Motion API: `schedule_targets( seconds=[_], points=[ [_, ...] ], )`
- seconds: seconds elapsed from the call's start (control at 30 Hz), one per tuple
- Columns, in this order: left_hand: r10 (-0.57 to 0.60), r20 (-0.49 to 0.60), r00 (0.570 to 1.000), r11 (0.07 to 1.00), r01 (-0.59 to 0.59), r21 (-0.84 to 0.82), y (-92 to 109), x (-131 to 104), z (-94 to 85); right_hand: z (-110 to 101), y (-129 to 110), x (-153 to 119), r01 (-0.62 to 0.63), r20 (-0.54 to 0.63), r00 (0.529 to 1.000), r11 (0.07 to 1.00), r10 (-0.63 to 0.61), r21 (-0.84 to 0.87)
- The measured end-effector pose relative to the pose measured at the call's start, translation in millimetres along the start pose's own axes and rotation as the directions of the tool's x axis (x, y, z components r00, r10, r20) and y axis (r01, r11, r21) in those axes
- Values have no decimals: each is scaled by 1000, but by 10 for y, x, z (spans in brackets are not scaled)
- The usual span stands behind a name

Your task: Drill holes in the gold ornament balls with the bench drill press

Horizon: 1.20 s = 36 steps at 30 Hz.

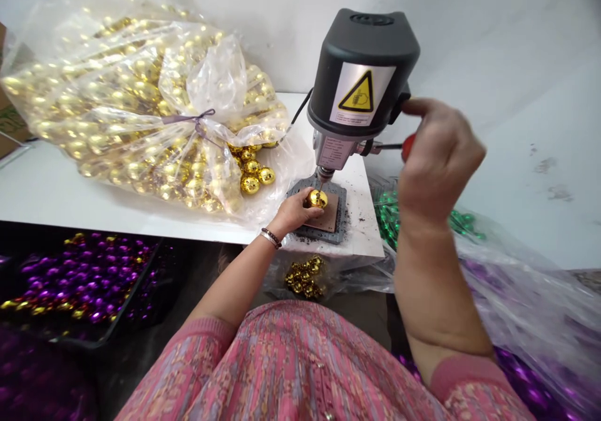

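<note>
A black bench drill [364, 73] with a yellow warning label stands on the white table. Under its chuck [325, 173], my left hand [297, 211] pinches a shiny gold ball [318, 199] over the brown pad [328, 214] on the drill's grey base [342, 198]. The drill tip comes down at the top of the ball; whether it has entered cannot be made out. To the right of the drill, my right hand [436, 151] is curled, its fingers wrapped at the red knob [408, 148] of the lever, with one finger stretched to the motor housing's side.
A large clear bag of gold balls [141, 120] lies on the white table [56, 189], loose ones [251, 180] at its mouth. More gold balls [305, 278] hang below the front edge. Purple balls [89, 277] fill a crate lower left; bagged green balls [389, 217] lie right.
</note>
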State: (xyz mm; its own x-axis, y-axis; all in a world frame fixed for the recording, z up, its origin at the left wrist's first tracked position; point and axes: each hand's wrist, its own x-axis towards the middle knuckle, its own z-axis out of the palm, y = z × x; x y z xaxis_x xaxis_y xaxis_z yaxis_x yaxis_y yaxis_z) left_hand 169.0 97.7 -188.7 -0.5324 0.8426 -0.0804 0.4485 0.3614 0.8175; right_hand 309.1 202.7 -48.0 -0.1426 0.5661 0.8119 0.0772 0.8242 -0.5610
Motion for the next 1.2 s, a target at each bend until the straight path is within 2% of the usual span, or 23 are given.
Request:
schedule_targets(
  seconds=[0.07, 0.13, 0.27, 0.33, 0.37, 0.4, 0.47, 0.53, 0.57, 0.63, 0.73, 0.83, 0.9, 1.0, 1.07, 1.13, 1.2],
  points=[
    [21, 7, 1000, 997, -20, -68, 0, -43, -23, 24, -90, 304, -144, 86, 987, 987, 137, 73],
    [61, 50, 997, 989, -53, -139, 5, -122, -87, 56, -88, 474, -230, 124, 969, 967, 216, 113],
    [134, 255, 958, 978, -85, -192, -3, -296, -302, 100, -4, 490, -250, 82, 967, 959, 241, 135],
    [153, 307, 939, 977, -99, -187, -36, -315, -415, 104, 10, 453, -258, 68, 966, 955, 250, 149],
    [151, 278, 949, 980, -107, -166, -62, -295, -467, 103, 8, 441, -263, 67, 964, 952, 256, 157],
    [133, 203, 970, 986, -109, -125, -94, -254, -515, 101, 1, 434, -269, 70, 963, 949, 261, 166],
    [54, -44, 998, 999, -54, 7, -168, -126, -603, 97, -16, 433, -281, 79, 959, 942, 271, 185],
    [-21, -278, 960, 981, 73, 180, -237, 25, -677, 93, -27, 438, -281, 81, 959, 941, 270, 187],
    [-36, -344, 938, 954, 135, 269, -264, 94, -707, 92, -27, 439, -281, 83, 959, 942, 270, 185],
    [-37, -355, 934, 877, 201, 437, -293, 201, -747, 93, -19, 437, -276, 81, 961, 944, 265, 182],
    [-52, -233, 971, 751, 191, 632, -287, 290, -762, 96, 0, 428, -257, 86, 966, 947, 245, 194],
    [-79, -201, 976, 654, 203, 729, -267, 352, -758, 96, -1, 419, -235, 90, 971, 952, 221, 198],
    [-84, -209, 974, 627, 215, 749, -262, 385, -767, 91, -16, 415, -231, 84, 972, 953, 218, 196],
    [-76, -221, 972, 656, 216, 723, -249, 371, -800, 81, -31, 413, -238, 99, 970, 956, 224, 173],
    [-47, -198, 979, 761, 164, 627, -224, 299, -818, 80, -24, 414, -233, 107, 970, 958, 218, 164],
    [6, -107, 994, 916, 37, 400, -191, 191, -818, 86, -10, 419, -223, 104, 973, 960, 207, 171],
    [52, 16, 999, 997, -53, 52, -163, 84, -787, 97, -4, 426, -222, 93, 973, 960, 209, 172]
  ],
)
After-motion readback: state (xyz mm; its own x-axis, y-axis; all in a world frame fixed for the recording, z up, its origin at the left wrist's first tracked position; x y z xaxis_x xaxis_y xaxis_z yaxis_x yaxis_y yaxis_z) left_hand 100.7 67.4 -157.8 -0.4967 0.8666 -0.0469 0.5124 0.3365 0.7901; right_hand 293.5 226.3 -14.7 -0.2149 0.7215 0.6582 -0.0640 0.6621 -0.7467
